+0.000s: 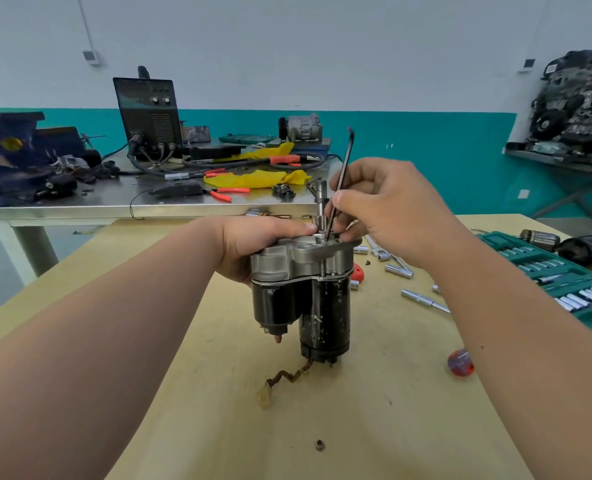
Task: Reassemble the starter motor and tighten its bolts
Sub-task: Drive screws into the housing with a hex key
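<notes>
- While the left hand (253,244) grips the motor (322,306) by its housing (298,254), the right hand (384,209) pinches a thin rod (343,174), perhaps a bolt.
- Likely heavy and stiff; best held at the housing.

Your lighting's bright and even, so the starter motor (301,292) only throws a faint soft shadow on the table (391,410) right under it. Wide lens bends stuff far from the motor, and the engine (578,109) up right of it is smeared.

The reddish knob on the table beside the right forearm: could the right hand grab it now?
Probably not yet: the right hand pinches a thin dark rod atop the starter motor. The reddish knob itself lies uncovered.
</notes>
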{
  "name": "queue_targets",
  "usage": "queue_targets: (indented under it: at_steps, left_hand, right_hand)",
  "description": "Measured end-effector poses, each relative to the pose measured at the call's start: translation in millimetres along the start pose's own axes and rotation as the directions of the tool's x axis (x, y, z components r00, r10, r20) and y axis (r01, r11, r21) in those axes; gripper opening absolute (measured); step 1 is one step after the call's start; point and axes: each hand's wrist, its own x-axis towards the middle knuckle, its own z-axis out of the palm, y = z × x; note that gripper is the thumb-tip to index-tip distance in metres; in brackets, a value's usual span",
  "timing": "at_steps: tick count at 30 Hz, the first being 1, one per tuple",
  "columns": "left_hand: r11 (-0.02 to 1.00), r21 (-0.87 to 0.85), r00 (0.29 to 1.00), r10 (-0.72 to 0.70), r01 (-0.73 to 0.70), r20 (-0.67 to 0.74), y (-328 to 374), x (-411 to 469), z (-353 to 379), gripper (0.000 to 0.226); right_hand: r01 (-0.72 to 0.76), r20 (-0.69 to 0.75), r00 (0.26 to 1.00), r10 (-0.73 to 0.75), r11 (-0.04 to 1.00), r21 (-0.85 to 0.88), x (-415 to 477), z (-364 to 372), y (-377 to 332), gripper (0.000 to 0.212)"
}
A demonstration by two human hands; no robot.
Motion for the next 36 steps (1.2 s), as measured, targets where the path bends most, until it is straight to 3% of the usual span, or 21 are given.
queue_targets:
  at_steps: [12, 16, 23, 28, 34, 36]
  left_hand:
    - [0.998, 0.061, 1.000, 0.017, -0.018, 0.018, 7, 0, 6, 0.052]
    - [0.996, 0.091, 0.999, 0.015, -0.018, 0.032, 11, -3, 9, 0.051]
    - [0.993, 0.119, 1.000, 0.018, -0.017, -0.010, 15, -6, 17, 0.056]
    - [0.993, 0.116, 1.000, 0.021, -0.019, -0.017, 16, -7, 18, 0.053]
    - [0.991, 0.126, 0.999, 0.034, -0.033, -0.007, 16, -7, 18, 0.057]
    - [0.991, 0.129, 0.999, 0.031, -0.029, -0.016, 16, -7, 18, 0.061]
  right_hand:
    - [0.004, 0.069, 0.998, 0.007, 0.988, -0.155, -2, -2, -2, 0.015]
    - [0.005, 0.030, 1.000, 0.003, 0.962, -0.271, -3, -3, -3, 0.006]
    - [0.035, -0.021, 0.999, -0.046, 0.923, -0.384, -10, -3, -2, 0.016]
    - [0.038, 0.011, 0.999, -0.037, 0.970, -0.239, -12, -3, 0, 0.009]
    - [0.064, -0.173, 0.974, -0.149, 0.906, -0.419, -11, 8, 8, 0.031]
    - [0.059, -0.167, 0.976, -0.141, 0.906, -0.420, -12, 9, 7, 0.031]
